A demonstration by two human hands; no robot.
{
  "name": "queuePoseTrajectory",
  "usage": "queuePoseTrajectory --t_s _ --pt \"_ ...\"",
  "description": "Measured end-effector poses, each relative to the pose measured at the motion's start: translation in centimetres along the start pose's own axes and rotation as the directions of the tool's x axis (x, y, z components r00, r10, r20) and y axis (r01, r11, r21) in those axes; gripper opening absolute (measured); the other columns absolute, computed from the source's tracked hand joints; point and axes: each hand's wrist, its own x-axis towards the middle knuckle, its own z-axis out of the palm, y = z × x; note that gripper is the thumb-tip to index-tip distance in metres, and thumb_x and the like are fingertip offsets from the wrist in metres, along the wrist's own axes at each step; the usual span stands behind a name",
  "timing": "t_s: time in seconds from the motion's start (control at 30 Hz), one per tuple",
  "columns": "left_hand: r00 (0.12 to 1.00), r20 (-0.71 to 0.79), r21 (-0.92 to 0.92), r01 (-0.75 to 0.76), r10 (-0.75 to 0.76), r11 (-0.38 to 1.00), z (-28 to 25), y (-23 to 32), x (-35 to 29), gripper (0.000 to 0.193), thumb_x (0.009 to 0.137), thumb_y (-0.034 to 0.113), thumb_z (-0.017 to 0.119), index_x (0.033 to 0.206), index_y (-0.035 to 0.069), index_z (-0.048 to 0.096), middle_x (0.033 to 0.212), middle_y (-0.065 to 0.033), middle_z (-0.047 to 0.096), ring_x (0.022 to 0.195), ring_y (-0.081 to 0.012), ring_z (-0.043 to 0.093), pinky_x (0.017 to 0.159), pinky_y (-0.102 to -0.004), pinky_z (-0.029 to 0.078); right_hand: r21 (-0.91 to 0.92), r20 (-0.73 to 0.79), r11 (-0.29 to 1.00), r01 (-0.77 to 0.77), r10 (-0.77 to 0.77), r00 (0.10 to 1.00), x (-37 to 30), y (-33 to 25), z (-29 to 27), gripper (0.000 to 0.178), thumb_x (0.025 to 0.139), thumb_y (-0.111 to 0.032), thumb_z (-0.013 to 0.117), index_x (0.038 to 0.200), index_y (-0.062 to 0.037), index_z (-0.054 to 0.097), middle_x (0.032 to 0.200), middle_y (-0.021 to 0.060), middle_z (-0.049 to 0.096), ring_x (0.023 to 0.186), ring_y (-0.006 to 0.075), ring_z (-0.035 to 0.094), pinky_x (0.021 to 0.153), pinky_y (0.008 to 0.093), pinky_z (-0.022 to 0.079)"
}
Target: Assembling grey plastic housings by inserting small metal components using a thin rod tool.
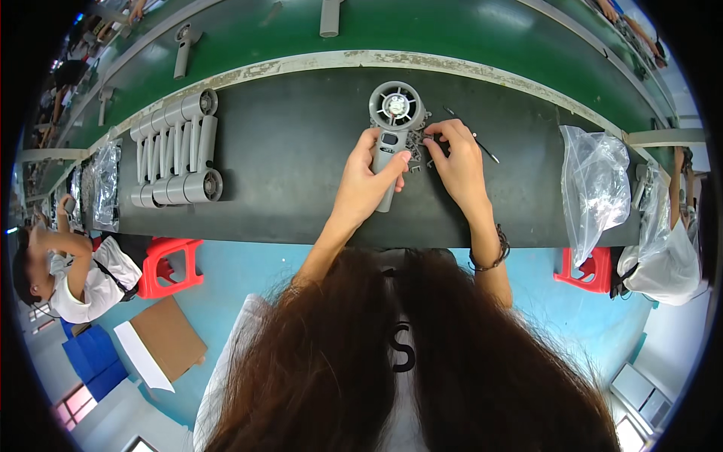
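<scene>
I see one grey handheld fan (pixel 393 128) at the middle of the dark worktable (pixel 294 151), its round head with the blades facing up and pointing away from me toward the green conveyor belt (pixel 422 34), its handle running back toward me, so the long axis lies nearly straight front to back, the handle end leaning slightly left. My left hand (pixel 367 181) is wrapped around the handle, thumb across its front, grasping the fan. My right hand (pixel 457 158) sits just right of the head, fingertips pinched together over a small heap of grey parts (pixel 419 145) lying against the fan; whether the fingers actually hold one of them I cannot tell. One thin dark tool (pixel 473 135) lies on the table beyond that hand. Well to the left I count two rows of finished fans (pixel 175 147) lying side by side, heads outward, handles meeting in the middle; the exact number per row is hard to make out. On the belt I count three more grey fan bodies (pixel 182 51). Two clear plastic bags (pixel 595 184) stand at the right end of the table. Below the table edge are two red stools (pixel 167 264), and a person (pixel 64 275) sits at far left.
</scene>
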Motion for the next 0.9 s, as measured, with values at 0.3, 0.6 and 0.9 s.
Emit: queuePoseTrajectory --t_s 0.3,0.6,0.9 --pt "0.992 -0.089 0.063 -0.078 0.084 0.995 -0.2 -0.8 -0.2 0.043 0.081 0.009 0.067 0.114 0.0 0.042 0.081 -0.0037 0.057 0.062 -0.0069 0.053 0.054 -0.0221 0.045 0.185 0.041 0.951 -0.248 0.244 0.969 0.4 0.3 -0.2 0.013 0.078 0.0 0.065 0.09 0.0011 0.062 0.086 0.009 0.066 0.07 0.0146 0.062 0.067 0.0245 0.048" --pt "0.98 -0.085 0.107 -0.173 0.182 0.979 0.7 -0.2 -0.3 0.046 0.077 0.006 0.07 0.113 0.001 0.042 0.088 -0.0041 0.063 0.07 -0.0074 0.057 0.059 -0.0218 0.046 0.892 0.289 0.266 -0.364 0.283 0.915 -1.1 -2.0 -1.7 0.018 0.079 0.01 0.059 0.093 -0.0011 0.056 0.097 0.008 0.057 0.09 0.0166 0.059 0.082 0.028 0.047" --pt "0.989 -0.069 0.015 -0.128 0.129 0.992 1.5 1.3 -1.0 0.049 0.074 0.002 0.071 0.114 0.001 0.042 0.091 -0.0058 0.064 0.082 -0.0096 0.059 0.072 -0.0245 0.048 0.831 -0.028 0.553 -0.061 0.152 0.988 -2.4 -3.6 -0.6 0.016 0.079 0.015 0.057 0.088 0.0013 0.056 0.098 0.0096 0.056 0.09 0.017 0.058 0.082 0.0295 0.047"
